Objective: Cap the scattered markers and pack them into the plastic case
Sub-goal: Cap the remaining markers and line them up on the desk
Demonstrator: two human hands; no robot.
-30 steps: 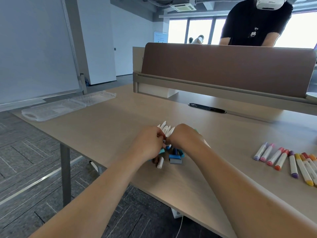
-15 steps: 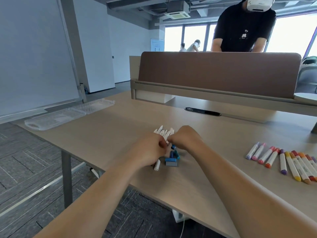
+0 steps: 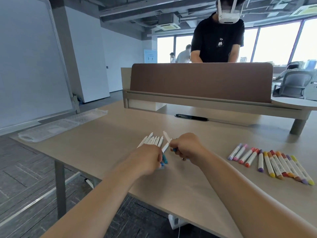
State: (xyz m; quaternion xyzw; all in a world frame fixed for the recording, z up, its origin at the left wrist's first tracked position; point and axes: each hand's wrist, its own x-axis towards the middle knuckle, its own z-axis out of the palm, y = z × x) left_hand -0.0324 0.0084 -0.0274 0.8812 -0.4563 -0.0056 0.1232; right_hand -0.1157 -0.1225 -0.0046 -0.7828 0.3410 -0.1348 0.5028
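Both forearms enter from the lower edge and meet over the near middle of the worktop (image 3: 106, 145).

The left-hand grip (image 3: 149, 158) is seen from the back. Its fingers are curled and mostly hidden, closed round a teal-ended marker (image 3: 165, 152) whose white barrel slants up toward the other hand. Small blue caps (image 3: 162, 166) lie just under this hand, partly covered; their number cannot be made out.

The right-hand grip (image 3: 187, 146) is curled round a white marker (image 3: 166, 136) that points up and away. A blue piece (image 3: 174, 149) shows at the finger edge; what it is cannot be told.

To the right, well apart from the hands, a row of capped markers (image 3: 269, 165) lies side by side.

Just beyond the left hand, a fan of white uncapped markers (image 3: 152, 140) lies on the worktop, its near ends hidden by the hand.

The plastic case (image 3: 51, 127) lies open at the far left corner, clear and hard to read.

Behind a brown divider panel (image 3: 200, 81) stands a person (image 3: 217, 40), cut off at the waist.
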